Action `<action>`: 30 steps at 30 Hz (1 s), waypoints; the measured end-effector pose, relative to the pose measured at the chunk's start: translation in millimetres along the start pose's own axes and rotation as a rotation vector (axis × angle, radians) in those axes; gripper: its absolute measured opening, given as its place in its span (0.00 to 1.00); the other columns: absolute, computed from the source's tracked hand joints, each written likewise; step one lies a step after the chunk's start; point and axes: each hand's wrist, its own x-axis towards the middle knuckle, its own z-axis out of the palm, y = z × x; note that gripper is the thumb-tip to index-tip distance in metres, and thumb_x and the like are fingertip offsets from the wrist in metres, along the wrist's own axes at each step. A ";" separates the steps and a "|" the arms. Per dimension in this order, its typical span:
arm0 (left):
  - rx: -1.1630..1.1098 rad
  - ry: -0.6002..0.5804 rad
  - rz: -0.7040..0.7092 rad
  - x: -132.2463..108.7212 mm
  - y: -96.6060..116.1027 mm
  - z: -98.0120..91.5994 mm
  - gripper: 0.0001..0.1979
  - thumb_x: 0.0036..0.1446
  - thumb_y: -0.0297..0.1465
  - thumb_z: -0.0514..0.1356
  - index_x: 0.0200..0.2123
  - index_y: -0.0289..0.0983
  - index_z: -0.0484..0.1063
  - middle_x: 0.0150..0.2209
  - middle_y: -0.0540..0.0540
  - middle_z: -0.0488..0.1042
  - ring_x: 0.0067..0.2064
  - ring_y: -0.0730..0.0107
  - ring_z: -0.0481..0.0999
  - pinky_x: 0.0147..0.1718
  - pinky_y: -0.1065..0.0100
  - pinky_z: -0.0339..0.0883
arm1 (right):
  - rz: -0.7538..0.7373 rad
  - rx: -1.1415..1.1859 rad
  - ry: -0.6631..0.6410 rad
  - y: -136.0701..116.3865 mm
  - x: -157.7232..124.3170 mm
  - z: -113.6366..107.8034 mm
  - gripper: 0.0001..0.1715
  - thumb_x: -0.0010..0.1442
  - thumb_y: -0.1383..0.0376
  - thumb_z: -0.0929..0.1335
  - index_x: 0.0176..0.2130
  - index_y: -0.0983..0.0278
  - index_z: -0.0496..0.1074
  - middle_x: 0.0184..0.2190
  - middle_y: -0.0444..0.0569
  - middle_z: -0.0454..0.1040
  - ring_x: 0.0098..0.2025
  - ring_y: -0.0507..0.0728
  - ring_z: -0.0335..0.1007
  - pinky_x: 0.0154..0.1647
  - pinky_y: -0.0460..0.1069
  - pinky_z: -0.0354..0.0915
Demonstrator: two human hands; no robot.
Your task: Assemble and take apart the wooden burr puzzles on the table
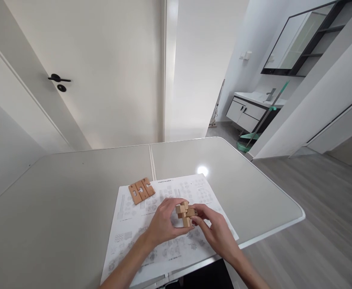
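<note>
A small wooden interlocking puzzle [182, 210] made of light wood blocks is held between both hands, just above a printed paper sheet. My left hand [164, 222] is closed around its left side, thumb below and fingers over the top. Fingers and thumb of my right hand [213, 226] pinch a block at the puzzle's right side. Beneath the hands lies the white sheet [128, 241], covered in small printed diagrams. Several flat wooden pieces [141, 190] with cut-out notches and numbers rest side by side at the sheet's upper left edge.
The grey table [58, 208] has a seam across it and a rounded right corner. A white door [112, 80] with a black handle [59, 78] stands behind. To the right are a washbasin cabinet [245, 112], a mirror [296, 40] and a green dustpan [243, 146].
</note>
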 end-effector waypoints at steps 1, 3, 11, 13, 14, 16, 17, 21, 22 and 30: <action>0.013 0.011 0.023 0.4 -1.0 0.5 0.30 0.53 0.43 0.73 0.56 0.45 0.67 0.49 0.45 0.79 0.49 0.55 0.76 0.50 0.55 0.70 | -0.005 0.004 0.006 0.1 -0.5 1.2 0.14 0.73 0.57 0.63 0.52 0.59 0.73 0.42 0.50 0.80 0.40 0.59 0.78 0.43 0.52 0.74; 0.026 0.016 0.051 0.9 -2.4 1.6 0.28 0.53 0.42 0.72 0.54 0.44 0.68 0.48 0.45 0.79 0.47 0.56 0.77 0.50 0.54 0.69 | -0.009 0.012 0.007 0.1 -1.4 2.8 0.13 0.73 0.58 0.63 0.52 0.58 0.73 0.43 0.50 0.80 0.42 0.59 0.77 0.44 0.52 0.74; 0.021 -0.002 -0.016 -1.1 -0.1 2.6 0.29 0.54 0.44 0.72 0.56 0.46 0.67 0.48 0.46 0.80 0.47 0.56 0.78 0.50 0.54 0.71 | -0.052 -0.049 0.001 -1.9 1.2 -0.8 0.11 0.71 0.58 0.66 0.50 0.57 0.74 0.41 0.50 0.78 0.38 0.59 0.74 0.42 0.53 0.73; 0.022 -0.006 -0.034 -1.8 -0.4 3.1 0.30 0.54 0.44 0.71 0.57 0.46 0.67 0.49 0.46 0.80 0.48 0.56 0.78 0.50 0.54 0.71 | -0.065 -0.045 0.006 -0.9 1.6 -1.5 0.10 0.71 0.57 0.67 0.48 0.57 0.75 0.40 0.50 0.77 0.37 0.59 0.73 0.40 0.53 0.73; 0.013 -0.008 -0.042 -2.1 -0.6 3.3 0.30 0.54 0.44 0.71 0.57 0.47 0.67 0.49 0.46 0.80 0.48 0.56 0.78 0.50 0.54 0.71 | -0.066 -0.041 0.010 -0.2 1.4 -1.7 0.10 0.71 0.58 0.67 0.48 0.57 0.75 0.40 0.50 0.77 0.36 0.59 0.73 0.39 0.53 0.73; -0.032 -0.025 -0.062 -2.4 -0.9 3.7 0.30 0.54 0.44 0.71 0.58 0.47 0.67 0.50 0.47 0.80 0.48 0.58 0.78 0.50 0.56 0.71 | -0.067 -0.033 0.012 1.8 0.7 -2.4 0.10 0.71 0.58 0.67 0.49 0.57 0.74 0.41 0.51 0.76 0.36 0.58 0.72 0.39 0.53 0.73; -0.063 -0.040 -0.077 -2.4 -0.8 3.7 0.30 0.54 0.44 0.71 0.58 0.47 0.67 0.49 0.48 0.80 0.46 0.60 0.78 0.48 0.58 0.72 | -0.073 -0.031 0.011 3.2 0.3 -3.0 0.10 0.71 0.57 0.67 0.49 0.57 0.74 0.42 0.51 0.76 0.37 0.58 0.72 0.40 0.53 0.73; -0.154 -0.100 -0.163 -0.8 -0.3 1.8 0.33 0.54 0.45 0.71 0.60 0.46 0.68 0.45 0.49 0.79 0.38 0.66 0.75 0.36 0.66 0.72 | -0.108 -0.038 0.051 11.3 0.0 -5.4 0.13 0.73 0.57 0.63 0.51 0.57 0.73 0.46 0.53 0.76 0.43 0.60 0.74 0.45 0.54 0.73; -0.164 -0.103 -0.181 -0.2 -0.3 0.9 0.34 0.53 0.45 0.72 0.61 0.46 0.68 0.46 0.49 0.79 0.38 0.66 0.75 0.34 0.67 0.71 | -0.108 -0.045 0.074 13.8 0.2 -5.6 0.14 0.74 0.58 0.62 0.52 0.57 0.72 0.46 0.53 0.75 0.44 0.60 0.74 0.46 0.54 0.73; -0.278 -0.120 -0.237 1.6 -1.8 -3.9 0.35 0.51 0.43 0.73 0.61 0.44 0.70 0.45 0.48 0.78 0.41 0.64 0.73 0.39 0.65 0.70 | -0.013 -0.047 -0.012 17.9 2.8 1.5 0.12 0.74 0.58 0.61 0.52 0.58 0.69 0.43 0.49 0.77 0.42 0.58 0.74 0.47 0.53 0.71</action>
